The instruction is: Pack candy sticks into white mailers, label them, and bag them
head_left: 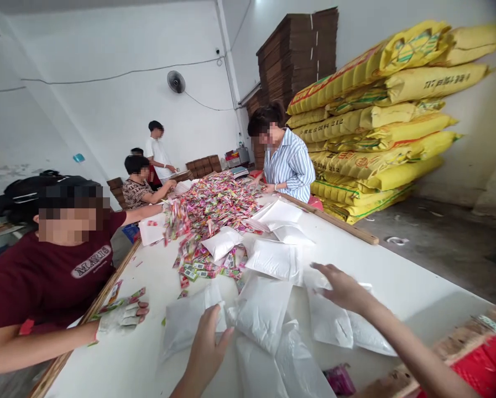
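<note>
Long white-topped table (401, 276): runs from the lower edge of the frame up to the centre.
Stack of yellow woven sacks (376, 127): upper right, against the wall.
Heap of small multicoloured sachets (214, 204): centre of the frame, on the table's far half, well apart from your hands.
Co-worker in a maroon T-shirt (44, 276): left edge. Their white-gloved hand (121, 318) rests on the table rim beside a strip of sachets.
White plastic pouches: scattered across the lower centre (several overlap).
Your left hand (206, 348): lower centre, thumb and fingers closed on the edge of a flat white plastic pouch (181, 326) that lies on the table.
Your right hand (343, 287): right of centre, fingers spread and released, gripping nothing. It is over the top of a second white plastic pouch (330, 323) (contact cannot be told).
</note>
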Demonstrator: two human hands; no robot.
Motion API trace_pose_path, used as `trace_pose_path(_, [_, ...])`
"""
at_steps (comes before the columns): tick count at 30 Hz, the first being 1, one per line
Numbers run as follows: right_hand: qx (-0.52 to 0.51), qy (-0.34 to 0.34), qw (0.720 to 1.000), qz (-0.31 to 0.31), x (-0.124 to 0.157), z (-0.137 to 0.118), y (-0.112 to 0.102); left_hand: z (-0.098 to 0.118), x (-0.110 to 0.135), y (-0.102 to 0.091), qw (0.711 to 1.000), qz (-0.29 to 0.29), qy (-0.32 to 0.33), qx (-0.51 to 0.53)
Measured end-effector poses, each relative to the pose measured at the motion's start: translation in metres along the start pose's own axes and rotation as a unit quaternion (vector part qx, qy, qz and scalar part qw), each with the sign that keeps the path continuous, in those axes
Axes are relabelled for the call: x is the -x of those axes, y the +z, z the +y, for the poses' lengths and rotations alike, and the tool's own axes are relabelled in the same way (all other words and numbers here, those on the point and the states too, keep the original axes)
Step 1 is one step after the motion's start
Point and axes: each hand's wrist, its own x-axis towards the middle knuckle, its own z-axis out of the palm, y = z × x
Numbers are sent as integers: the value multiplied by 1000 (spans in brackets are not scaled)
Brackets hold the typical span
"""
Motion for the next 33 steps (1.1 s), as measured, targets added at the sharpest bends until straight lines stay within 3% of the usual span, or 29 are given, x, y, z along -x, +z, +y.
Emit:
trace_pose_path(3, [-17,23,999,-46,-34,-37,35,28,-18,24,994,-62,86,-32])
trace_pose_path(6, [-26,55,997,-37,-50,-58,75,38,-33,51,991,-106,67,-56])
trace_pose_path(9, [-47,55,997,-17,-48,-69,98,32,-42,64,992,-97,42,-68])
trace_pose_path(11, [-65,22,997,-42,-44,-74,100,25,-43,61,992,-92,47,-77])
trace_pose_path(14, [-78,-44,992,-86,-48,-74,86,9,-39,45,990,-98,42,-89])
trace_pose_path(16, [-50,-41,997,-34,-60,-67,71,-3,-34,34,990,-96,28,-96])
trace_pose_path(19, [46,45,991,114,-89,-43,56,-24,-28,28,990,-89,28,-109])
trace_pose_path(21, [96,100,981,135,-108,-24,58,-39,-25,34,988,-85,47,-124])
trace_pose_path(24, [107,108,986,74,-128,-3,73,-60,-22,52,983,-44,56,-169])
trace_pose_path(27, [42,94,995,-2,-138,7,84,-75,-18,68,973,26,82,-214])
trace_pose_path(30, [-16,103,993,-55,-138,7,85,-77,-14,73,955,100,161,-230])
trace_pose_path(33, [-44,100,990,-90,-127,-2,82,-73,-12,71,940,137,200,-240])
